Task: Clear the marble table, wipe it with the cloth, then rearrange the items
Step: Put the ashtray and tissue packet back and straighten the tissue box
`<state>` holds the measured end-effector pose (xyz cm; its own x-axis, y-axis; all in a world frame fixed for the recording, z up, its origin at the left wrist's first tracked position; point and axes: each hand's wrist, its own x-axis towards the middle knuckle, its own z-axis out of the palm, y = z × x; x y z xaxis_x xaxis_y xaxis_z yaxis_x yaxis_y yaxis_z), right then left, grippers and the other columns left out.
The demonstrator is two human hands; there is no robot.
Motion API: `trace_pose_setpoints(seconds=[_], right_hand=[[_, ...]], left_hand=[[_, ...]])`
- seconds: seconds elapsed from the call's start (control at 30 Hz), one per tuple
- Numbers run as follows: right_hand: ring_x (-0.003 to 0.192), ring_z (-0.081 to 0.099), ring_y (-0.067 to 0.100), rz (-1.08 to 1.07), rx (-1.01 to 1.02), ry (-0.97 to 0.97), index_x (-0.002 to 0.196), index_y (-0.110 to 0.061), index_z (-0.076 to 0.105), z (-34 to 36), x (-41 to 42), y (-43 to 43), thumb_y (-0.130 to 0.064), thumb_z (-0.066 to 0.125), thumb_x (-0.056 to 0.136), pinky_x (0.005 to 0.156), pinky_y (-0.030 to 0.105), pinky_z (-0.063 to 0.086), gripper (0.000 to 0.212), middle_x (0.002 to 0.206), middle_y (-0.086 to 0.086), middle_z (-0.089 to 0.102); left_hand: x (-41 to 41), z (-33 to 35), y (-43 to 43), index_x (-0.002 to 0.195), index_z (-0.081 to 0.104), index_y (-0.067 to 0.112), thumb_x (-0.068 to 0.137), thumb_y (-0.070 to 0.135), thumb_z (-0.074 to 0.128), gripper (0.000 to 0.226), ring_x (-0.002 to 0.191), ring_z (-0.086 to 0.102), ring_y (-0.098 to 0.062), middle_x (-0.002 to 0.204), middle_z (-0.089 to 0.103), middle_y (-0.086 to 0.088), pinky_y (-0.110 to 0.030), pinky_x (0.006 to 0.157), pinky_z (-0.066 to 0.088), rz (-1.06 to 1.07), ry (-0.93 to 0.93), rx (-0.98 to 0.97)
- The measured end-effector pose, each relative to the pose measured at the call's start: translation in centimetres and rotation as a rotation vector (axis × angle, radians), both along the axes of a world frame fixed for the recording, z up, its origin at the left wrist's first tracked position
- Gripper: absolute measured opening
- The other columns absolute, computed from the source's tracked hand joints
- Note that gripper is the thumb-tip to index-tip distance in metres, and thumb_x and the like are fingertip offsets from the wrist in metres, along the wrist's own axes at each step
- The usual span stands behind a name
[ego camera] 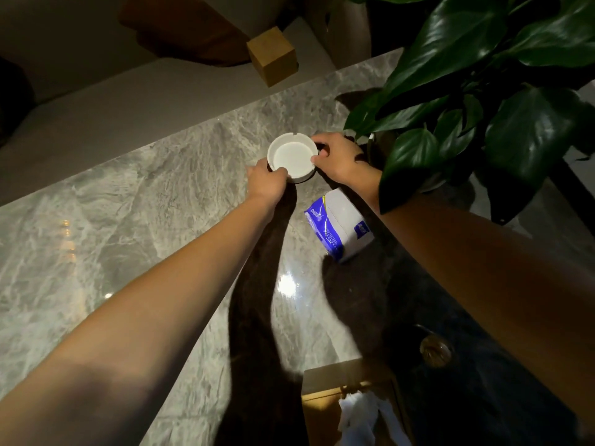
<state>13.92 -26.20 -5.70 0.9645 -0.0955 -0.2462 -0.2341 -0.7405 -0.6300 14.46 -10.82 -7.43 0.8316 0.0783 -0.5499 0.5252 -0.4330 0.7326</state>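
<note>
A round white ashtray point(293, 155) sits on the grey marble table point(128, 220) near its far side. My left hand point(265, 180) grips the ashtray's near-left rim. My right hand point(338, 157) pinches its right rim with thumb and fingers. A blue and white tissue pack point(341, 225) lies on the table just nearer than the ashtray, between my forearms. A white cloth point(363, 413) hangs out of a wooden box point(322, 391) at the bottom edge.
A large potted plant with dark green leaves point(467, 117) stands at the table's right, overhanging my right forearm. A wooden cube point(272, 56) sits beyond the table's far edge. A small round brassy object point(436, 349) rests at the near right.
</note>
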Motion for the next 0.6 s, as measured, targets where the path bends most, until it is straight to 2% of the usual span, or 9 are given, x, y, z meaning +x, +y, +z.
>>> trace_pose_setpoints(seconds=[0.17, 0.27, 0.37, 0.47, 0.53, 0.6], right_hand=[[0.104, 0.059, 0.027, -0.020, -0.048, 0.005, 0.121, -0.011, 0.060, 0.5, -0.7, -0.6, -0.012, 0.061, 0.085, 0.086, 0.032, 0.047, 0.035, 0.115, 0.011, 0.064], [0.103, 0.058, 0.025, -0.025, -0.061, 0.008, 0.120, -0.009, 0.059, 0.2, -1.5, -1.1, -0.016, 0.062, 0.085, 0.085, 0.030, 0.044, 0.036, 0.113, 0.010, 0.063], [0.098, 0.060, 0.028, -0.049, -0.057, 0.009, 0.115, -0.009, 0.058, -0.1, -2.0, -1.4, -0.019, 0.064, 0.082, 0.084, 0.033, 0.049, 0.035, 0.110, 0.011, 0.064], [0.095, 0.062, 0.029, -0.071, -0.043, 0.031, 0.116, -0.012, 0.057, -0.4, -2.1, -1.6, -0.021, 0.063, 0.083, 0.082, 0.035, 0.052, 0.035, 0.108, 0.011, 0.065], [0.100, 0.060, 0.029, -0.081, -0.061, 0.060, 0.120, -0.013, 0.055, -0.5, -2.0, -1.6, -0.024, 0.063, 0.084, 0.085, 0.033, 0.049, 0.038, 0.114, 0.011, 0.064], [0.108, 0.057, 0.030, -0.112, -0.061, 0.089, 0.129, -0.013, 0.049, -0.5, -2.2, -1.4, -0.027, 0.061, 0.086, 0.094, 0.036, 0.047, 0.046, 0.121, 0.012, 0.060]], left_hand=[[-1.5, 1.8, -0.9, 0.122, 0.054, 0.017, 0.064, 0.027, 0.044, 0.060, 0.112, 0.057, -0.030, 0.129, 0.051, -0.014, -0.045, 0.100, 0.048, 0.006, 0.039, -0.069], [-2.1, 2.7, -1.4, 0.126, 0.052, 0.015, 0.076, 0.022, 0.046, 0.051, 0.114, 0.054, -0.029, 0.132, 0.048, -0.013, -0.043, 0.101, 0.046, -0.029, 0.048, -0.098], [-2.2, 2.8, -1.7, 0.128, 0.050, 0.013, 0.087, 0.010, 0.041, 0.042, 0.114, 0.052, -0.029, 0.134, 0.045, -0.013, -0.037, 0.085, 0.052, -0.050, 0.043, -0.127], [-2.2, 2.8, -1.7, 0.126, 0.052, 0.012, 0.086, 0.003, 0.038, 0.043, 0.104, 0.055, -0.025, 0.130, 0.051, -0.011, -0.028, 0.068, 0.050, -0.060, 0.035, -0.136], [-2.4, 3.1, -1.6, 0.122, 0.053, 0.011, 0.087, 0.003, 0.037, 0.039, 0.095, 0.053, -0.021, 0.115, 0.056, -0.007, -0.027, 0.071, 0.048, -0.065, 0.037, -0.147], [-3.0, 3.6, -1.5, 0.119, 0.052, 0.009, 0.092, 0.009, 0.038, 0.031, 0.094, 0.050, -0.019, 0.102, 0.054, -0.007, -0.032, 0.084, 0.047, -0.081, 0.052, -0.135]])
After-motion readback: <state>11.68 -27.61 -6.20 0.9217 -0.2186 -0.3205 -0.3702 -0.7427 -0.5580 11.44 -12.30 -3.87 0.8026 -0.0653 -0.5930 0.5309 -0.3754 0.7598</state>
